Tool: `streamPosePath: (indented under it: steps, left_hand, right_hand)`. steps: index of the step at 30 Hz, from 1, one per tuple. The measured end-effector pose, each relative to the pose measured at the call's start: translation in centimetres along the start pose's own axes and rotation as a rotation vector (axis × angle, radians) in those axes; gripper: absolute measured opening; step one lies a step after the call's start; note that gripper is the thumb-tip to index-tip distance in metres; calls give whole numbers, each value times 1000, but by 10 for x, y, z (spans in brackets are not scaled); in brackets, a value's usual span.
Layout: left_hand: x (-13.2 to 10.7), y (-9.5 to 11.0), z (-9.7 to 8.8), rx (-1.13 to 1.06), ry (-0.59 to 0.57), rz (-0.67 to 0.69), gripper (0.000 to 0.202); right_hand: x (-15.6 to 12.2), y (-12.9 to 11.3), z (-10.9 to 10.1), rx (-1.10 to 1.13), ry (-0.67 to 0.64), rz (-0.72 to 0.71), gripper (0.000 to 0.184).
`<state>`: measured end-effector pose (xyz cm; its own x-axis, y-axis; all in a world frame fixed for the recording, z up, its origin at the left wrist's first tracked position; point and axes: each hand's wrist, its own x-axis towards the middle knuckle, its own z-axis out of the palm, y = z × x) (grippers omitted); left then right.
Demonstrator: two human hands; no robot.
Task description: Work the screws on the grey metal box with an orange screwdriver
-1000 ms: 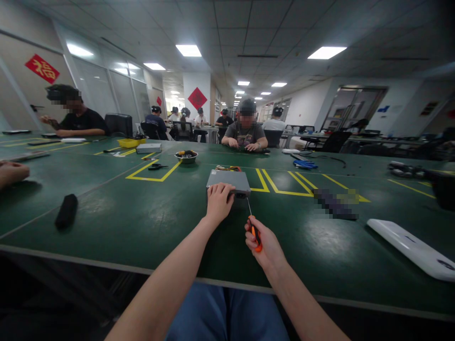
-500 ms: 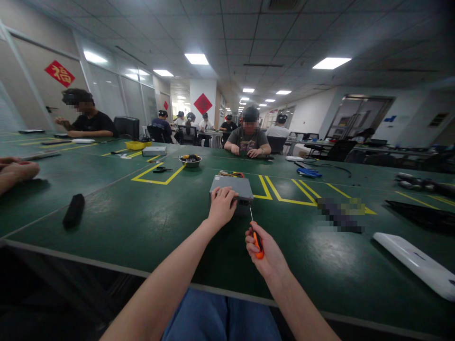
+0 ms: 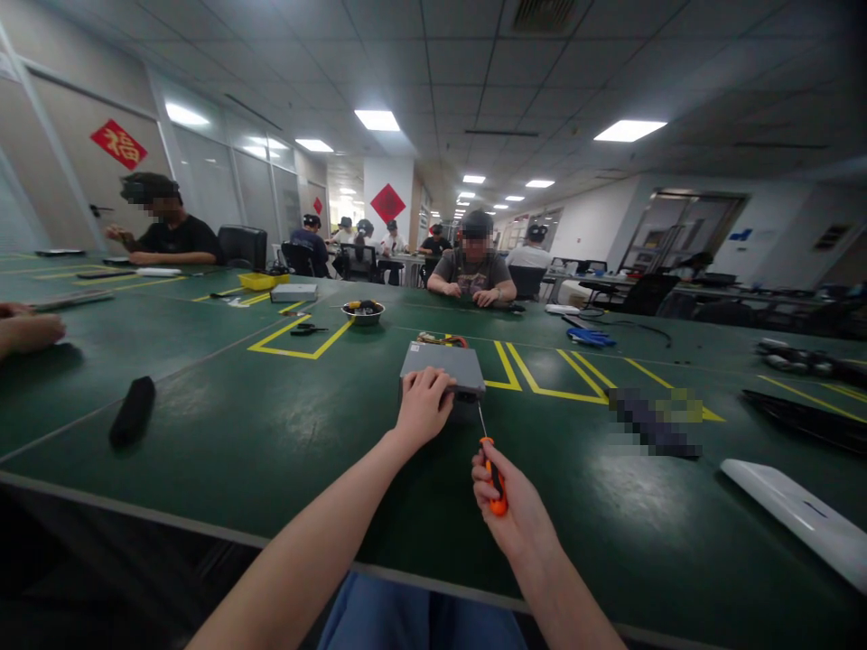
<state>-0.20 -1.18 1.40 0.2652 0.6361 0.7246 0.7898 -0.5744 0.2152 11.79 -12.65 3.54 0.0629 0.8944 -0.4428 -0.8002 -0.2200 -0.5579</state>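
A grey metal computer power supply lies on the green table in front of me, with coloured wires at its far side. My left hand grips its near left part, fingers curled over the top. In my right hand is an orange and black screwdriver, its fingers wrapped round the handle. The thin shaft points up to the near face of the power supply, by the right corner. Whether the tip sits in a screw is too small to tell.
Left lies a black oblong object, near another person's hands. A metal bowl of tools and a second grey box stand farther back. Rightward are a white casing and blue cable. A person sits opposite.
The view has tilted up slightly, so the table things appear a little lower. Both hands keep their holds, and the screwdriver stays at the power supply's near face.
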Motion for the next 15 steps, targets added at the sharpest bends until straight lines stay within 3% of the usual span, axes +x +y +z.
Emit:
streamPosePath:
  steps: [5, 12, 15]
  left_hand:
    - [0, 1, -4, -25, -8, 6, 20]
    - [1, 1, -3, -41, -5, 19, 20]
    - [1, 0, -3, -41, -15, 15, 20]
  right_hand:
    - [0, -5, -4, -21, -79, 95, 24]
    - [6, 0, -9, -72, -19, -44, 15]
    - [4, -1, -8, -46, -6, -11, 15]
